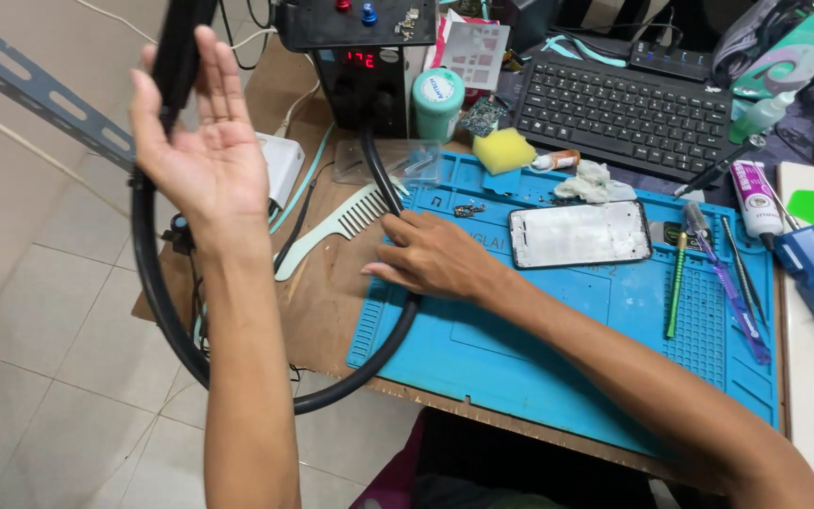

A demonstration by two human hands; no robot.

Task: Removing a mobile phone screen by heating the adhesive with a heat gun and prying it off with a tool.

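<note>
Hose (157, 311) | left hand (202, 155) fingers spread, touching black handle (179, 52)

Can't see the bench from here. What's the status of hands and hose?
Left hand raised, open against black handpiece. Right hand resting on black hose at blue mat edge. Comb beside hose.

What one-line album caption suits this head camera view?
Raised left hand by a black handle, right hand on its thick black hose over a blue mat.
</note>
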